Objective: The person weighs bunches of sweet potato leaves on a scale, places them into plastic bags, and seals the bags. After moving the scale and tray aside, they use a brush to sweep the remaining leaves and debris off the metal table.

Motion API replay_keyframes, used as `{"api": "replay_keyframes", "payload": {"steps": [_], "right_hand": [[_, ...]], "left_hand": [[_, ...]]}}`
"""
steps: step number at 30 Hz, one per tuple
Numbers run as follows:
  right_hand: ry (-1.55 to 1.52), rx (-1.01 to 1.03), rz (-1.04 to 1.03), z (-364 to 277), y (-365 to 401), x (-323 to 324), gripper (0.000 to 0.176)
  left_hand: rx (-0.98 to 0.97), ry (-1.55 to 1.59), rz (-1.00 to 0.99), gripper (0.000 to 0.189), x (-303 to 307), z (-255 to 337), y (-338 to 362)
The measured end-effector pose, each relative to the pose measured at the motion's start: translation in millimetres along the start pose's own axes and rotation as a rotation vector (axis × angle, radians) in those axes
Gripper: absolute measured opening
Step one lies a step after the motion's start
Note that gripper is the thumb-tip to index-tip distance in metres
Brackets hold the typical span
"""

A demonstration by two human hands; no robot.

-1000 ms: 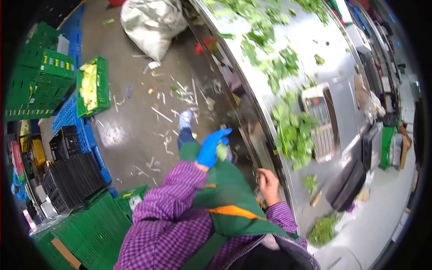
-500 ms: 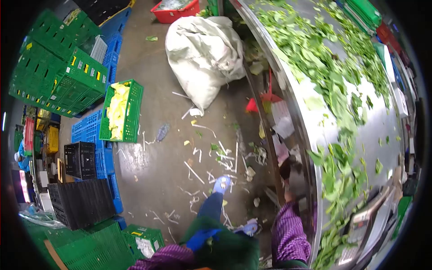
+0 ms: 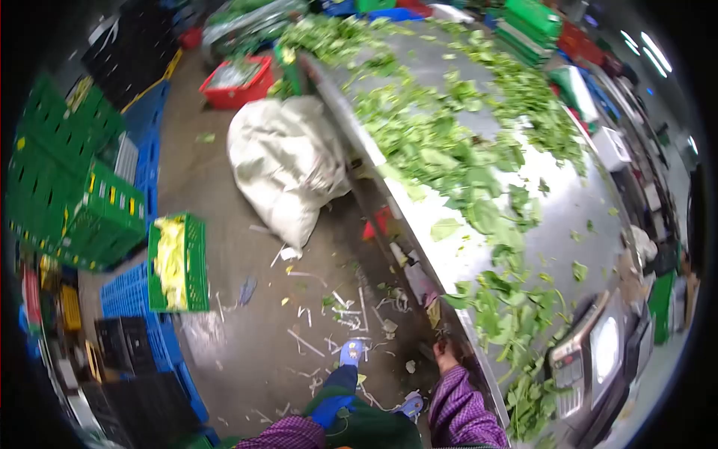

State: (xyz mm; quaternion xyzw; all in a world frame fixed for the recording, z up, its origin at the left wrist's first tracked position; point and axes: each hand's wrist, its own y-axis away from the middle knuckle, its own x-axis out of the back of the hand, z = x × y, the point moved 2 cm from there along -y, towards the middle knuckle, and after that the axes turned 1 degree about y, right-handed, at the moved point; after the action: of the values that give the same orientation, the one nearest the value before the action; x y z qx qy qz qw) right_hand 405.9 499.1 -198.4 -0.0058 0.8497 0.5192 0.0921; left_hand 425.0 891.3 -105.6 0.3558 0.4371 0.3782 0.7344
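My left hand (image 3: 329, 411), in a blue glove, hangs low in front of the dark green apron (image 3: 378, 426). A small dark greenish bit shows beside its fingers, too blurred to name. My right hand (image 3: 446, 356) is bare below a purple checked sleeve (image 3: 460, 408). It reaches down beside the metal table, close to the space under the table edge, where its fingers blur into the dark. Loose green leafy stems (image 3: 497, 299) lie spread over the metal table (image 3: 441, 254) to my right.
A stuffed white sack (image 3: 280, 165) stands against the table; a red crate (image 3: 238, 82) is behind it. Left are stacked green crates (image 3: 67, 187), a green crate (image 3: 196, 266) of pale yellowish leaves and blue pallets (image 3: 123, 292). White strips (image 3: 305, 343) litter the floor. A scale-like device (image 3: 587, 359) sits at right.
My view has swung right and up, showing more of the table. My right hand, mostly in shadow under the table before, now shows more clearly beside its edge. My left hand stays low at the apron.
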Motion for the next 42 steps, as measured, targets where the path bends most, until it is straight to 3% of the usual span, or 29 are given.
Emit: {"api": "replay_keyframes", "payload": {"steps": [1, 2, 3, 5, 6, 7, 9, 12, 15, 16, 17, 18, 19, 20, 23, 24, 25, 27, 29, 31, 33, 35, 37, 41, 42], "right_hand": [[-0.063, -0.084, -0.031, 8, 10, 5, 0.009], [0.241, -0.189, -0.293, -6, 56, 3, 0.011], [0.369, -0.142, -0.431, -15, 104, 1, 0.015], [0.484, -0.194, -0.523, -39, 202, -7, 0.022], [0.629, -0.190, -0.552, -44, 225, 5, 0.025], [0.730, -0.154, -0.700, -41, 231, 26, 0.022], [0.920, 0.046, -0.786, -49, 271, 53, 0.024], [1.038, 0.151, -0.805, -54, 331, 89, 0.037], [1.049, 0.308, -0.762, -67, 398, 119, 0.044], [0.998, 0.317, -0.726, -60, 416, 133, 0.044], [0.970, 0.539, -0.642, -57, 431, 147, 0.046], [0.949, 0.756, -0.550, -58, 444, 160, 0.048], [0.926, 0.762, -0.525, -50, 460, 173, 0.048], [0.791, 0.760, -0.428, -43, 473, 188, 0.051], [0.606, 0.812, -0.291, -53, 479, 207, 0.057], [0.537, 0.794, -0.221, -71, 480, 205, 0.055], [0.474, 0.772, -0.159, -87, 479, 208, 0.053], [0.290, 0.993, 0.146, -104, 461, 233, 0.049], [0.215, 0.753, 0.217, -107, 467, 277, 0.046], [0.193, 0.724, 0.317, -92, 483, 319, 0.048], [0.246, 0.672, 0.445, -70, 491, 357, 0.050], [0.379, 0.579, 0.503, -61, 493, 386, 0.052], [0.567, 0.595, 0.511, -66, 490, 396, 0.053], [0.692, 0.613, 0.488, -64, 483, 399, 0.055], [0.711, 0.632, 0.445, -61, 485, 394, 0.055]], "left_hand": [[-0.001, -0.044, -0.028, 0.038, 3, 16, -2], [-0.014, -0.067, 0.020, 0.036, 8, 31, 0], [-0.031, -0.088, 0.069, 0.035, 11, 46, 0], [-0.253, -0.361, 0.081, 0.030, 10, 84, 1], [-0.197, -0.267, 0.124, 0.028, 10, 103, 5], [-0.120, -0.197, 0.165, 0.027, -3, 135, 16], [-0.244, -0.274, 0.164, 0.022, -4, 170, 12], [-0.168, -0.353, 0.097, 0.023, 3, 211, -19], [-0.160, -0.476, 0.021, 0.027, -15, 231, -36], [-0.131, -0.347, 0.015, 0.030, -31, 230, -38], [-0.116, -0.393, -0.001, 0.030, -29, 232, -49], [-0.415, -1.009, -0.160, 0.032, -19, 240, -74], [-0.734, -1.607, -0.338, 0.033, -22, 242, -84], [-0.096, -0.902, -0.032, 0.030, -88, 234, -44], [-0.174, -1.125, -0.199, 0.026, -161, 227, -38], [-0.244, -1.308, -0.374, 0.026, -184, 225, -32], [-0.161, -1.278, -0.398, 0.024, -220, 216, -11], [-0.197, -1.274, -0.536, 0.023, -257, 209, -4], [-0.440, -1.417, -0.588, 0.022, -299, 214, 21], [-0.619, -1.388, -0.416, 0.023, -314, 240, 0], [-0.871, -1.165, -0.407, 0.023, -355, 257, 24], [-1.022, -1.271, -0.177, 0.031, -370, 302, -5], [-1.310, -1.048, -0.220, 0.049, -398, 301, -12], [-1.440, -1.440, -0.122, 0.079, -412, 287, -60], [-1.345, -1.477, -0.104, 0.081, -406, 274, -69]]}}
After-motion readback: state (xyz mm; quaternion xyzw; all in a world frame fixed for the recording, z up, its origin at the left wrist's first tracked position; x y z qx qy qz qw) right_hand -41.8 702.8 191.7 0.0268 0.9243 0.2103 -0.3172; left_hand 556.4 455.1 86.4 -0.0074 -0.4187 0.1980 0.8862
